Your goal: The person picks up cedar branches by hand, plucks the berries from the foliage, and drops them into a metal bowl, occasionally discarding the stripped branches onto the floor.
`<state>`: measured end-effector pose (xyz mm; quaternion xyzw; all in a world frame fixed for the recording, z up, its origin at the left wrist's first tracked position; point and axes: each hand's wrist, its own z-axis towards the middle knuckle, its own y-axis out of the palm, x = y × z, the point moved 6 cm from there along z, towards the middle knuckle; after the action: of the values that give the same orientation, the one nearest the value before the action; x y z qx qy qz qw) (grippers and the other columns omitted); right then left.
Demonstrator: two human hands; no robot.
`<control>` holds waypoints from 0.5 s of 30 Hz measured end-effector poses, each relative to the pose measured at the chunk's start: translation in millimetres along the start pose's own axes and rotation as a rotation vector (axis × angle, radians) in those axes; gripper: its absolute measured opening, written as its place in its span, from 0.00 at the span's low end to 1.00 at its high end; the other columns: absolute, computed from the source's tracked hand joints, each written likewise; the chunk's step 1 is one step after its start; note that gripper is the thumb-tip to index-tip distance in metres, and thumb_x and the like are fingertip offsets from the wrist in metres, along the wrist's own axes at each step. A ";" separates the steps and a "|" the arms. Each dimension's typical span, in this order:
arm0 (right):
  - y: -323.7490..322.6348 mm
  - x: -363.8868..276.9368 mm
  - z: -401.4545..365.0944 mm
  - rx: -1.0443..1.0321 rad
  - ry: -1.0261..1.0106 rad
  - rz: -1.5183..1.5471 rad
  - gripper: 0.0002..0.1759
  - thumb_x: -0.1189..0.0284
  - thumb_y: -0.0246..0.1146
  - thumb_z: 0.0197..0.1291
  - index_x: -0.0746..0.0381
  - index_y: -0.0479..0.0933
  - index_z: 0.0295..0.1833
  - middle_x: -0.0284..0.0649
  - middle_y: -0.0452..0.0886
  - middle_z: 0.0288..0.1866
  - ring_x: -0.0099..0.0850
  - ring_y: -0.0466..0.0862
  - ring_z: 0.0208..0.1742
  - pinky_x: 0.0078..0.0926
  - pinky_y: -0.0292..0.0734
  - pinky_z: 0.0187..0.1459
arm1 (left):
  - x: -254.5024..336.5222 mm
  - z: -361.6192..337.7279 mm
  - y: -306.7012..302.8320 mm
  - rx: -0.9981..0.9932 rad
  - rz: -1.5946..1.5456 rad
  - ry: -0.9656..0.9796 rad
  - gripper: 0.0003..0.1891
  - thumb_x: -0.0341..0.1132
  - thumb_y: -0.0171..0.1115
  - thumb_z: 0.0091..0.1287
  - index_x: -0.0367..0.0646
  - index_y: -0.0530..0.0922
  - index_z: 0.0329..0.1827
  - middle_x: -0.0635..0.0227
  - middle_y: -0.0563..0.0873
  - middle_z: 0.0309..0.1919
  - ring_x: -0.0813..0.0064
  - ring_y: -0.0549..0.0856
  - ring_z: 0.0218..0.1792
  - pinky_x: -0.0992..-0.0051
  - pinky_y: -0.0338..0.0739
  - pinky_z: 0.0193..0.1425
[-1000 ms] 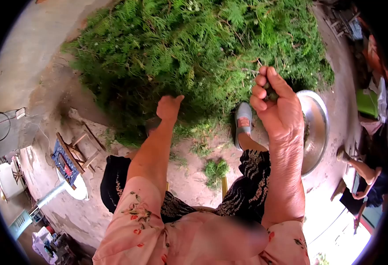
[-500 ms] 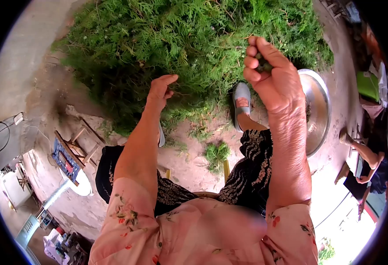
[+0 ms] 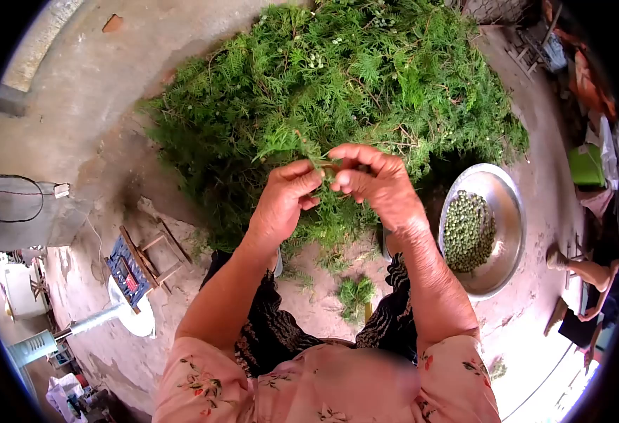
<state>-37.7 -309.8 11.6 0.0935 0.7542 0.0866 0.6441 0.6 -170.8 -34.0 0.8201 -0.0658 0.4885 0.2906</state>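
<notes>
In front of my body, my left hand is closed in a pinch on a small green evergreen sprig, whose feathery leaves stick up above the fingers. My right hand meets it from the right, thumb and forefinger closed around the sprig's stem end. Whatever lies inside the right palm is hidden. Just beyond both hands spreads a big heap of cut evergreen branches, with pale green cones among the leaves. To the right of my right forearm stands a wide metal basin holding many small round green cones.
A small wooden folding stool stands at left beside a white fan base. A loose sprig lies on the floor between my legs. At far right, another person's bare leg shows, below a green bag.
My right hand, earlier raised and holding green cones, has come down and left to meet my left hand. The left hand now pinches a sprig. The view has shifted, showing the basin's contents.
</notes>
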 end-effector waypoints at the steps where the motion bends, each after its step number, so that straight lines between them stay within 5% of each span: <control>1: 3.7 -4.1 0.0 -0.004 -0.178 -0.173 0.18 0.79 0.66 0.52 0.61 0.78 0.51 0.31 0.76 0.34 0.18 0.74 0.33 0.13 0.71 0.35 | -2.6 -3.7 0.5 0.019 -0.074 0.010 0.10 0.36 0.61 0.62 0.42 0.80 0.43 0.74 0.83 0.35 0.84 0.77 0.32 0.83 0.64 0.28; 4: 5.5 -0.8 -1.5 0.017 -0.211 -0.293 0.18 0.82 0.66 0.49 0.63 0.78 0.49 0.34 0.75 0.34 0.22 0.76 0.36 0.18 0.72 0.40 | -7.4 -9.4 4.1 0.146 -0.177 0.054 0.07 0.36 0.62 0.63 0.43 0.80 0.32 0.80 0.78 0.26 0.86 0.70 0.25 0.82 0.64 0.28; 7: 9.2 -3.9 -3.1 0.031 -0.240 -0.363 0.18 0.80 0.67 0.48 0.64 0.78 0.48 0.36 0.75 0.33 0.24 0.76 0.35 0.20 0.72 0.39 | -7.6 -8.9 5.4 0.043 -0.286 0.073 0.06 0.36 0.63 0.61 0.45 0.80 0.38 0.76 0.82 0.32 0.84 0.76 0.30 0.81 0.65 0.30; 13: 18.5 -12.3 -4.9 0.039 -0.459 -0.450 0.16 0.80 0.67 0.48 0.64 0.79 0.46 0.37 0.76 0.34 0.25 0.77 0.35 0.21 0.73 0.38 | 10.8 -11.7 7.5 0.083 -0.208 0.101 0.06 0.34 0.62 0.62 0.42 0.79 0.29 0.77 0.79 0.25 0.85 0.72 0.24 0.82 0.65 0.28; 15: 18.6 -9.9 -1.3 0.042 -0.347 -0.361 0.15 0.80 0.66 0.49 0.64 0.79 0.45 0.37 0.76 0.34 0.25 0.77 0.35 0.20 0.74 0.38 | 15.3 -12.3 4.2 0.119 -0.184 0.133 0.06 0.33 0.62 0.61 0.42 0.79 0.29 0.77 0.79 0.25 0.85 0.72 0.24 0.82 0.64 0.27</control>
<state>-36.9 -294.3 26.0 -0.0160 0.6383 -0.0630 0.7670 -2.6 -165.0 -15.1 0.8042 0.0581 0.5162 0.2887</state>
